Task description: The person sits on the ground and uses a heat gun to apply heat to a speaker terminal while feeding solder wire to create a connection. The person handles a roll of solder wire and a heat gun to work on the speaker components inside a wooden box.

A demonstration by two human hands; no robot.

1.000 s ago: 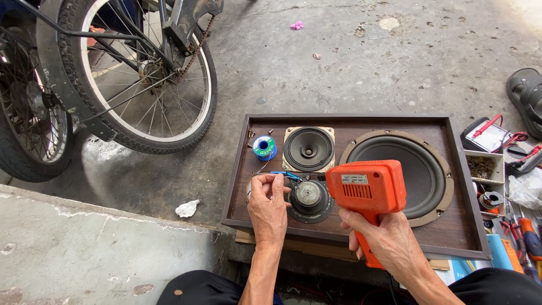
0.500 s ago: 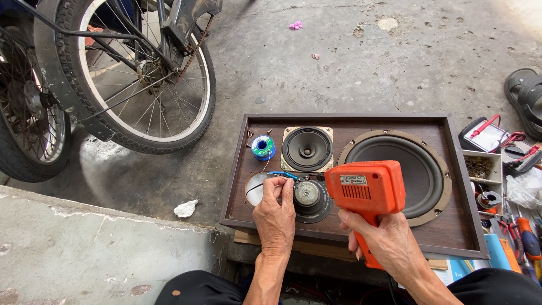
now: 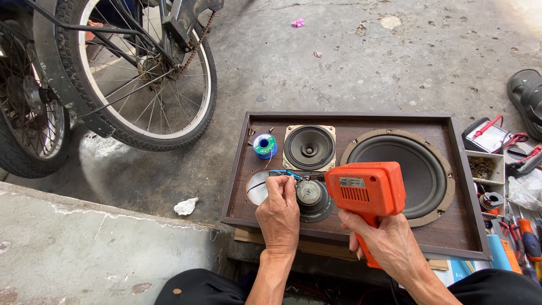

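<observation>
A brown wooden speaker panel (image 3: 395, 125) lies flat in front of me, with a large round woofer (image 3: 403, 169) at its right and a small square-framed speaker (image 3: 309, 148) in the middle. My right hand (image 3: 384, 243) grips an orange soldering gun (image 3: 366, 192) by its handle, its body over the panel. My left hand (image 3: 278, 216) pinches a thin blue wire (image 3: 285, 173) beside a small loose speaker unit (image 3: 310, 195) that rests upside down on the panel. A round hole (image 3: 257, 187) in the panel shows just left of my fingers. A blue spool of solder (image 3: 264, 145) stands near the panel's top left.
Two spoked wheels (image 3: 141, 85) of parked bikes stand on the concrete at the upper left. A tool tray (image 3: 488, 175), a multimeter with red leads (image 3: 491, 135) and screwdrivers (image 3: 528, 240) lie at the right. A black sandal (image 3: 528, 96) sits at the far right. A concrete step (image 3: 84, 243) runs lower left.
My left hand has shifted slightly right, uncovering the round hole in the panel. The soldering gun has stayed in place.
</observation>
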